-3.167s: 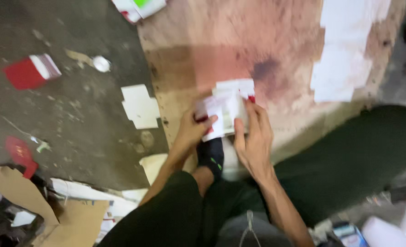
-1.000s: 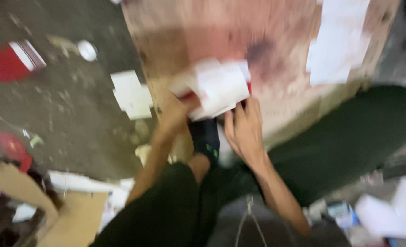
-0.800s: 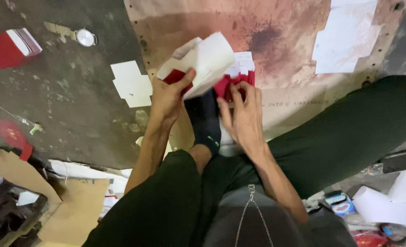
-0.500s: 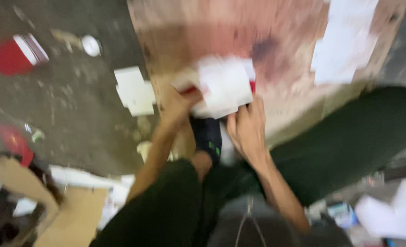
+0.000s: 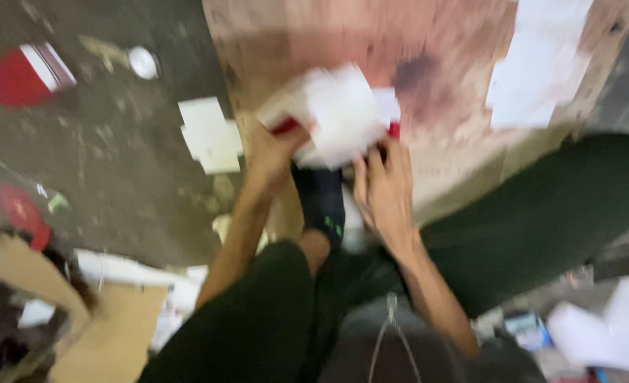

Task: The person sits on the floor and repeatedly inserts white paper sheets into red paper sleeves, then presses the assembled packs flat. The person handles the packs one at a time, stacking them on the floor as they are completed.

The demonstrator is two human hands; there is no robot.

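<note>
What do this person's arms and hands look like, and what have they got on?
Both forearms are bare, with no sleeves showing, and the left hand and right hand wear no gloves. The picture is too blurred to show rings or a watch.

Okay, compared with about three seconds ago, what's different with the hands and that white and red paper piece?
The white and red paper piece was held flat and low between both hands; now it is lifted and tilted, its left end raised by the left hand. The right hand still grips its lower right edge. Both hands kept hold throughout. The wooden board and the white scraps on the floor lie as before.
</note>
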